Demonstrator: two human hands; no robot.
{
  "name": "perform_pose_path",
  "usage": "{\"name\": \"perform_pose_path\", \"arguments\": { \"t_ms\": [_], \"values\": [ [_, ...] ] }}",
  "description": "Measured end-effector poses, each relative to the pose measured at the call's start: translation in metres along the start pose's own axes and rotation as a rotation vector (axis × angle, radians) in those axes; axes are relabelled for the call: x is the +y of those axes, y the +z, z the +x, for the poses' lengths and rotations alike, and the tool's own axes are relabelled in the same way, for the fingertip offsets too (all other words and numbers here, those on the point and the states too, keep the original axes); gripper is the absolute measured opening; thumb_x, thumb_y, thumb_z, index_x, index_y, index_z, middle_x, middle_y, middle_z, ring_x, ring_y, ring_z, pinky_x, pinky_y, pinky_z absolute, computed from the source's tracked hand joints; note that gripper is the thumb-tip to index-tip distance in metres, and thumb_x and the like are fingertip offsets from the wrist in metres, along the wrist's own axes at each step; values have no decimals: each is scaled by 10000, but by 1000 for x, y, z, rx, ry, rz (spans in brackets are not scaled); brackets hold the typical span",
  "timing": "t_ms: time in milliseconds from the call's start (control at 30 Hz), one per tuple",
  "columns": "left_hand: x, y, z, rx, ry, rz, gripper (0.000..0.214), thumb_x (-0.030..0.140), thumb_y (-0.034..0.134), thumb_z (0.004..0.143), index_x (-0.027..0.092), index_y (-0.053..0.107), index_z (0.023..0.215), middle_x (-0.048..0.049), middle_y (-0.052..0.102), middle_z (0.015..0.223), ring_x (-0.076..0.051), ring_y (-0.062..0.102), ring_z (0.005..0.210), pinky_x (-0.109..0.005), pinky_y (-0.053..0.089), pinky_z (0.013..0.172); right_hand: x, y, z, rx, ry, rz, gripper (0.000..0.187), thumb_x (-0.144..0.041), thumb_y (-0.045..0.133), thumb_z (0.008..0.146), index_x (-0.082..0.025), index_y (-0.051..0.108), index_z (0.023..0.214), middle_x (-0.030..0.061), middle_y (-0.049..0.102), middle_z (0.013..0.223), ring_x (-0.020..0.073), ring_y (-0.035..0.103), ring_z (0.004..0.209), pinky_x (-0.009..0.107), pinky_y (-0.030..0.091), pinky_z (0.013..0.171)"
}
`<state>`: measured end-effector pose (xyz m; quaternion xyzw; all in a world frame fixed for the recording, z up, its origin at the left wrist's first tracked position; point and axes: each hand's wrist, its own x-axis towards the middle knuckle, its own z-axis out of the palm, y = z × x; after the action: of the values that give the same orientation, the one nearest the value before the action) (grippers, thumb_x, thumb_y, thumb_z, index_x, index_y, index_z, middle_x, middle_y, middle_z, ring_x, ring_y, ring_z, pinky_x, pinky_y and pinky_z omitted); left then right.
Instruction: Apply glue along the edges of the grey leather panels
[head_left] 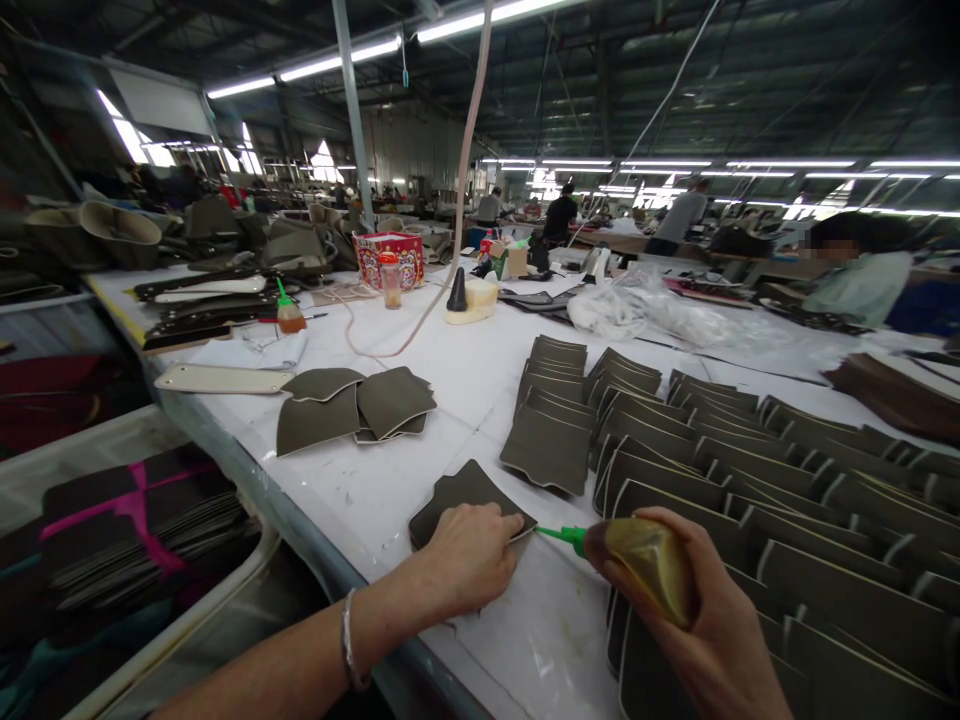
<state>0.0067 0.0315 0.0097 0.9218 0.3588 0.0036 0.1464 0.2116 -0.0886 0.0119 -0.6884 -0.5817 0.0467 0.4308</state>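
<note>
My left hand [469, 555] lies curled on a dark olive leather panel [457, 495] near the table's front edge, pressing it flat. My right hand [694, 620] is wrapped round a squeeze bottle of amber glue [645, 560] with a green nozzle. The nozzle tip [551, 533] points left at the panel's right edge, close to my left fingers. To the right, several rows of the same olive panels [712, 450] lie overlapped on the white table [420, 390].
A small heap of curved olive pieces [352, 405] and a cream strip [221, 378] lie at the left. Further back stand glue bottles [289, 312], a red patterned box [390, 255], a hanging hose [465, 170] and crumpled plastic [637, 305]. A seated person [855, 265] works at right.
</note>
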Motion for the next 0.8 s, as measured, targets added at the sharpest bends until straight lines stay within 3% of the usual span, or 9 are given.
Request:
{"name": "perform_pose_path", "arguments": {
  "t_ms": [133, 233, 467, 667, 800],
  "values": [
    [1, -1, -1, -6, -3, 0, 402, 220, 408, 838, 276, 640, 1162, -66, 688, 938, -265, 680, 832, -378, 529, 721, 4, 0, -1, -75, 62, 61, 385, -495, 638, 869, -295, 511, 1173, -19, 650, 984, 180, 644, 777, 241, 495, 675],
    [1, -3, -2, -18, -10, -6, 421, 217, 407, 850, 287, 622, 1205, -65, 688, 954, -263, 680, 843, -370, 525, 724, 5, 0, 2, -62, 86, 103, 407, -503, 647, 858, -286, 509, 1173, -10, 647, 1008, 193, 643, 817, 247, 493, 696],
    [-1, -8, -3, -29, 4, -37, 422, 211, 418, 837, 283, 637, 1190, -62, 701, 966, -272, 685, 871, -370, 530, 731, -11, 5, -7, -98, 249, 230, 442, -558, 620, 847, -282, 504, 1172, -16, 636, 996, 212, 618, 837, 283, 461, 736],
    [-2, -10, -4, -34, 8, -49, 479, 211, 407, 840, 295, 605, 1268, -64, 708, 1015, -274, 688, 888, -381, 534, 746, 4, 4, -8, -80, 206, 190, 480, -534, 689, 802, -267, 522, 1164, 5, 642, 1023, 223, 632, 847, 285, 478, 731],
    [-2, -10, -4, -38, 7, -53, 485, 201, 408, 837, 291, 602, 1273, -60, 708, 1010, -271, 688, 894, -375, 535, 750, -9, 5, -14, -144, 267, 304, 458, -540, 647, 825, -271, 506, 1168, -8, 649, 967, 225, 630, 825, 289, 471, 732]
  ]
}}
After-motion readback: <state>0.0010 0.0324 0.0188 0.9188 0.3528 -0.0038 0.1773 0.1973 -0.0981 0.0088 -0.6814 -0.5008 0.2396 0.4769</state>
